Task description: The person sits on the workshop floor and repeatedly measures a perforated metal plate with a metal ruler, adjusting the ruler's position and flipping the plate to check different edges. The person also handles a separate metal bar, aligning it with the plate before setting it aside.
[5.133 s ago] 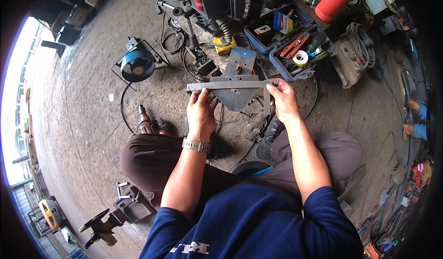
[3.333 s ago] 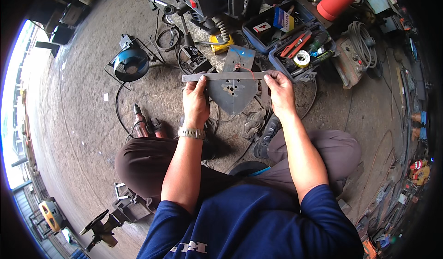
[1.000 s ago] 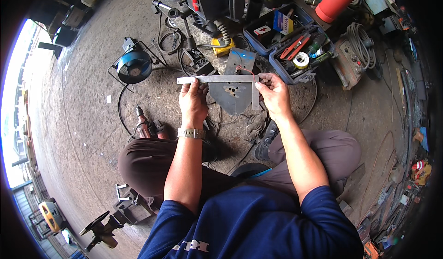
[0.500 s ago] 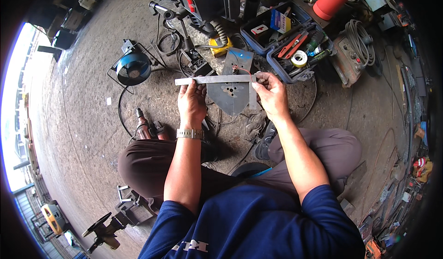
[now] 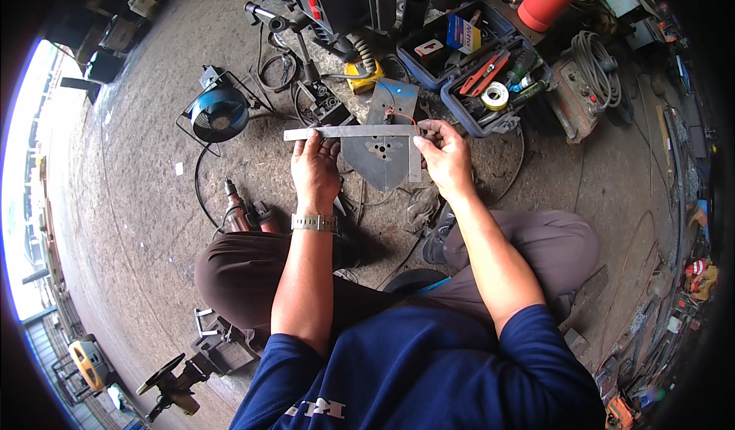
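Since the earliest frame the metal square (image 5: 364, 131) has shifted left, its short arm now overlapping the right edge of the dark plate (image 5: 366, 168). Flat, grey and L-shaped, it spans the centre: left hand (image 5: 315, 176) pinching the long arm, right hand (image 5: 448, 160) the corner. The plate, pierced with holes, tapers downward.

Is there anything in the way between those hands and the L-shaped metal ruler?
Nothing that I can see. The left hand already holds the metal ruler toward the left end of its long bar, and the right hand holds it by the corner. A thin red wire lies close by.
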Available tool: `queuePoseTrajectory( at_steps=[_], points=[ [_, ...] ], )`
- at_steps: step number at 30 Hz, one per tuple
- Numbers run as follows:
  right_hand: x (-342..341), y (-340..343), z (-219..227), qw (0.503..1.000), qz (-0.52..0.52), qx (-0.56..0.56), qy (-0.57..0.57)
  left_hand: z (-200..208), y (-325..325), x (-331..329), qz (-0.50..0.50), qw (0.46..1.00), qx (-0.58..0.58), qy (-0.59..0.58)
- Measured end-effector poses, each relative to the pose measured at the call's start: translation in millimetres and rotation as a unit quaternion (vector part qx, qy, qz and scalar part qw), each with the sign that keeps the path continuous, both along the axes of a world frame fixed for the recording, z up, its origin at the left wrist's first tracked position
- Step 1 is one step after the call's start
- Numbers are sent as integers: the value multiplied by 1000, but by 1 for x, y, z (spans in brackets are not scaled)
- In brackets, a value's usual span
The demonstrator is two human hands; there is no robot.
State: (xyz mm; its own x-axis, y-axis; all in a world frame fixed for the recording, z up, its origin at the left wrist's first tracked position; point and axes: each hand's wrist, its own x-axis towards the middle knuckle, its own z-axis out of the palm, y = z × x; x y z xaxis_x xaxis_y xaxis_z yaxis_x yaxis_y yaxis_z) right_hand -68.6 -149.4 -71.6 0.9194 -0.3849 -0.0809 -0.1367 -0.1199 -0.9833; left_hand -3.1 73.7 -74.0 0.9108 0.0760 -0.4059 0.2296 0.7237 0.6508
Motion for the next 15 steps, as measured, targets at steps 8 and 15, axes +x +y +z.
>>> queuePoseTrajectory(
  at_steps=[8, 15],
  points=[
    [2, -1, -3, 1000, 15, -6, 0, 4, -11, -4, -111, 991, 75, -18],
    [2, -1, -3, 1000, -3, -28, 13, -1, -14, -9, -90, 994, 60, -12]
  ],
)
